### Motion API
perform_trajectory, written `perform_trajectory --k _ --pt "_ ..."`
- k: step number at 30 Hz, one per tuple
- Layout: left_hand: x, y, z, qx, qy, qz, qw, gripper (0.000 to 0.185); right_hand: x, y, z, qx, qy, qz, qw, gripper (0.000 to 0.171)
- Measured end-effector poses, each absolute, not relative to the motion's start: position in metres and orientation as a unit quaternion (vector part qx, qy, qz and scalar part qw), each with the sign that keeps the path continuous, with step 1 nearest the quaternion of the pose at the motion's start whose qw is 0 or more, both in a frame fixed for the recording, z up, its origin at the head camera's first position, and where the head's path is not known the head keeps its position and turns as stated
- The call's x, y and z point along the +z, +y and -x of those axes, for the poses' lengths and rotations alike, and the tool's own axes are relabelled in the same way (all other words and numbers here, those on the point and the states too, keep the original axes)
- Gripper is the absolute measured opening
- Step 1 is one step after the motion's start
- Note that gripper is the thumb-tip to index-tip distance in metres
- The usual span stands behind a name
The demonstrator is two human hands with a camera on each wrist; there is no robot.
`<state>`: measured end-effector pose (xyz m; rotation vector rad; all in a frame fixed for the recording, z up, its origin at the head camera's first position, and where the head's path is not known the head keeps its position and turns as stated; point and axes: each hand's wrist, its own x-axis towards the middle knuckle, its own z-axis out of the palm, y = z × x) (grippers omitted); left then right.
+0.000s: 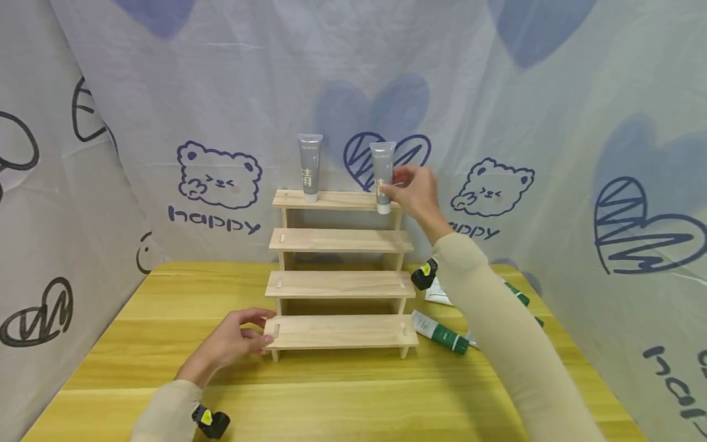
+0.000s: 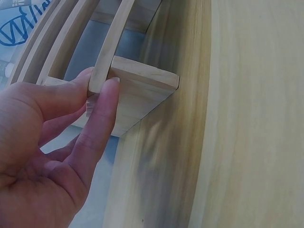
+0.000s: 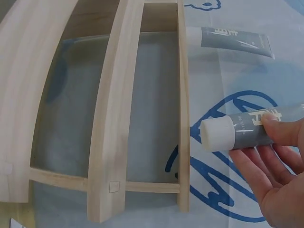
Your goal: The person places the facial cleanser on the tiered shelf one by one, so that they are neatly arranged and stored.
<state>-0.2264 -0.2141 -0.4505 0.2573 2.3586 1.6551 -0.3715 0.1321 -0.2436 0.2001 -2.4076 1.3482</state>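
We see right hand (image 1: 413, 190) pinching grey tube (image 1: 382, 177) by thumb and fingers, cap down, at right end of top step of wooden stepped shelf (image 1: 339, 279) (cap right at step edge; contact unclear). Second grey tube (image 1: 310, 167) upright on same step, left. Left hand (image 1: 234, 341) grips bottom step's left end. Green tube (image 1: 440, 332) lies on yellow surface (image 1: 342, 399) beside shelf.

Beige long sleeves (image 1: 497, 319), black-and-yellow wrist devices (image 1: 210, 422), bare hands (image 1: 234, 339).
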Motion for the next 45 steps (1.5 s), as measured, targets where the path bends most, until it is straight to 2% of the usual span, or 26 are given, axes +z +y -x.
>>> perform_trajectory --k 13,45 --pt "-0.45 -0.213 0.224 0.569 0.808 -0.088 0.127 0.055 -0.248 0.122 0.392 0.491 -0.84 -0.052 0.226 0.033" --pt "-0.451 -0.212 0.226 0.563 0.815 -0.063 0.121 0.054 -0.249 0.112 0.407 0.516 -0.825 -0.046 0.228 0.032"
